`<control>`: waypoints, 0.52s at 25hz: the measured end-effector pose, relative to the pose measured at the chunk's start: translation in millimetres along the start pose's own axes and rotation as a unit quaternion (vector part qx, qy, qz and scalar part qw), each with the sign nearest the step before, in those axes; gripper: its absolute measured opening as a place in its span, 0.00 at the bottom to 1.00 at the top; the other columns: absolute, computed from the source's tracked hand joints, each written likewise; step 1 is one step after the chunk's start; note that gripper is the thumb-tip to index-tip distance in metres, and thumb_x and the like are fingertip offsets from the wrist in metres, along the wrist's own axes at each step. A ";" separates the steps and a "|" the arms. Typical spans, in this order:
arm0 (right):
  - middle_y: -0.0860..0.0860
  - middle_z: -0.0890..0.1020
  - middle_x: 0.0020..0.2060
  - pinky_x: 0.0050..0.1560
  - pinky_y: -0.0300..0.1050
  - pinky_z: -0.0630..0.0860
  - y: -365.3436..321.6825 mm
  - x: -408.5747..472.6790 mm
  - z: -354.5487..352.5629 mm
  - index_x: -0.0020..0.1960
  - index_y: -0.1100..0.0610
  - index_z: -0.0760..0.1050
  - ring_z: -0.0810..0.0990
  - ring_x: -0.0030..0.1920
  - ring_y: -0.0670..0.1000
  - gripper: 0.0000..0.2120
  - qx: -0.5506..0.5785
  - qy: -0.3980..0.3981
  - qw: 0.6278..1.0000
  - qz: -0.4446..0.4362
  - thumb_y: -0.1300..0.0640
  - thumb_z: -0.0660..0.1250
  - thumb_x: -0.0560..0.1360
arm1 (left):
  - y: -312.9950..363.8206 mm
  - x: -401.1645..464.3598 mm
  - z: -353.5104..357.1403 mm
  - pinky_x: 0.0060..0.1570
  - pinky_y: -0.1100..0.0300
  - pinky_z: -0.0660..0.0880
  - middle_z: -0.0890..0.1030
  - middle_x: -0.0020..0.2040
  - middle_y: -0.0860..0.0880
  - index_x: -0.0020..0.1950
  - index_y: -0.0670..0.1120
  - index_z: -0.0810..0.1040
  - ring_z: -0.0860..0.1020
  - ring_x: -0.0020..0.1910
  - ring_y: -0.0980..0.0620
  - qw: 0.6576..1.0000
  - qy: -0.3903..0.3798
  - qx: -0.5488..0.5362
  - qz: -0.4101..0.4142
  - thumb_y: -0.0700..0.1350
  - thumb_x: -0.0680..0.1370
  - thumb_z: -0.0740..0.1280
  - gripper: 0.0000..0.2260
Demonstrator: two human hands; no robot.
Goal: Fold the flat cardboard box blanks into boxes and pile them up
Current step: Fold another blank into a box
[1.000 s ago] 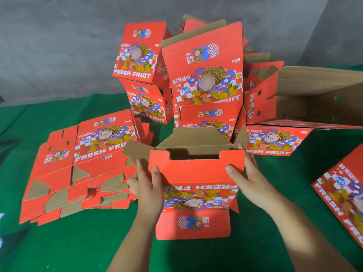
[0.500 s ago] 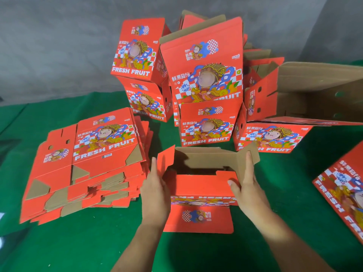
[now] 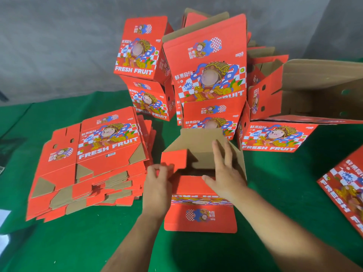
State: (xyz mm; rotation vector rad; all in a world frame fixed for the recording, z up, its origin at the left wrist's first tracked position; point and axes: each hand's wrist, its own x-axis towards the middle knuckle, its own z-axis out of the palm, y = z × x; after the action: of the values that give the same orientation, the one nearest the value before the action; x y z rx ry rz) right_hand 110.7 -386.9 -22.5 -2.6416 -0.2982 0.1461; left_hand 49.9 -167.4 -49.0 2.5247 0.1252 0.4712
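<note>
At the lower middle of the frame a half-folded red box [image 3: 202,185] stands on the green tabletop [image 3: 78,242], its top open and its brown inside showing. The left hand [image 3: 157,185] pinches the red side flap [image 3: 173,160] at the box's left edge, fingers curled round it. The right hand [image 3: 225,173] lies flat with straight fingers pressing on a brown flap [image 3: 238,160] on the box's right side, thumb at the near red wall. A printed red flap [image 3: 200,217] lies spread on the cloth toward the viewer. To the left of the frame sits a stack of flat blanks [image 3: 88,163]. Behind the box, across the upper middle, finished boxes [image 3: 206,75] are piled up, some tilted. A large open box [image 3: 318,91] lies on its side at the upper right.
</note>
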 end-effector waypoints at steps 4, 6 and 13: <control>0.50 0.29 0.80 0.66 0.54 0.74 -1.5 4.9 -1.1 0.83 0.40 0.41 0.72 0.72 0.61 0.47 -0.061 0.013 0.998 -0.032 0.45 0.70 0.76 | -5.6 -5.1 3.8 0.67 0.49 0.64 0.69 0.69 0.51 0.73 0.57 0.74 0.67 0.64 0.44 0.994 -0.068 0.080 -0.008 0.62 0.82 0.60 0.21; 0.54 0.48 0.83 0.73 0.58 0.61 1.7 -10.4 6.5 0.81 0.43 0.58 0.62 0.77 0.62 0.39 -0.082 0.212 0.971 -0.071 0.46 0.69 0.73 | -4.4 5.6 2.7 0.63 0.48 0.68 0.69 0.65 0.48 0.80 0.61 0.64 0.68 0.59 0.43 0.988 -0.077 0.128 -0.025 0.65 0.83 0.51 0.26; 0.46 0.66 0.79 0.77 0.55 0.56 38.7 -38.2 25.7 0.80 0.50 0.65 0.62 0.80 0.52 0.28 -0.042 0.153 0.987 -0.031 0.47 0.63 0.82 | 9.8 65.0 -5.7 0.51 0.46 0.75 0.76 0.59 0.43 0.81 0.67 0.39 0.79 0.57 0.38 0.971 -0.182 0.118 -0.103 0.60 0.84 0.55 0.31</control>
State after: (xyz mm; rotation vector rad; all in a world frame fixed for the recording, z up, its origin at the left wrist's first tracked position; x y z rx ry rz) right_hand 76.8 -417.8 -61.4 -2.6826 -0.2869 -0.2977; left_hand 108.5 -160.6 -19.3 2.7434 0.3139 -0.0987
